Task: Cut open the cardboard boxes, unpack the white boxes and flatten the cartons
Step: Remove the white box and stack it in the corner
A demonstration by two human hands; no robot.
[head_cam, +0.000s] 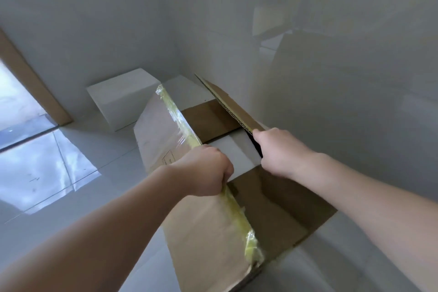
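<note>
In the head view the left hand (203,170) is clenched on the taped flap (180,130) of the cardboard carton (279,208), and the right hand (279,152) grips the opposite flap (232,106). Between the two grips a white box (234,152) lies inside, not yet lifted out; beyond them another white box (123,99) stands on the floor (78,197), so I judge cutting done here, with unpacking and flattening left.

Both bare forearms reached forward and down; the left hand (203,170) was fisted, knuckles up, fingers curled under a flap edge; the right hand (282,152) clenched likewise, slightly farther forward.
</note>
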